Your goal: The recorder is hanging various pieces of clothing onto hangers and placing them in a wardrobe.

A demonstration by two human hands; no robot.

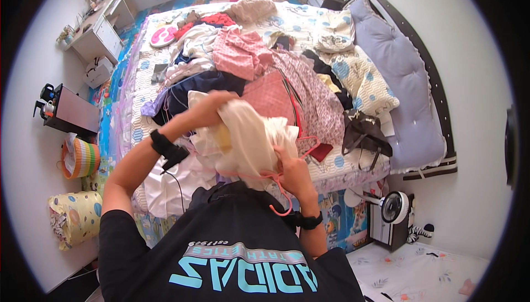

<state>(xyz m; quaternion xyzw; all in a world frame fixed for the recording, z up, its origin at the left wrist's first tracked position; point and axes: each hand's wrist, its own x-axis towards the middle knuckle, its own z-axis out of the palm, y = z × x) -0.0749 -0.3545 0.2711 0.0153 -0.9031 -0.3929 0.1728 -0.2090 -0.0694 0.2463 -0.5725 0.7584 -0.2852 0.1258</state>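
A cream-white garment hangs between my hands in front of my chest, slightly blurred. My left hand is closed on its upper left part, fingers partly hidden by the cloth. My right hand is closed at its lower right edge, by a pink clothes hanger whose hook points down toward my shirt. How much of the hanger sits inside the garment is hidden. Another pink hanger lies on the bed beyond my right hand. Near my left hand is dark navy clothing.
Mixed clothes, including a pink dotted garment and a floral one, cover the middle of the bed. A dark bag lies at its right side. A fan stands at right; a striped basket stands at left.
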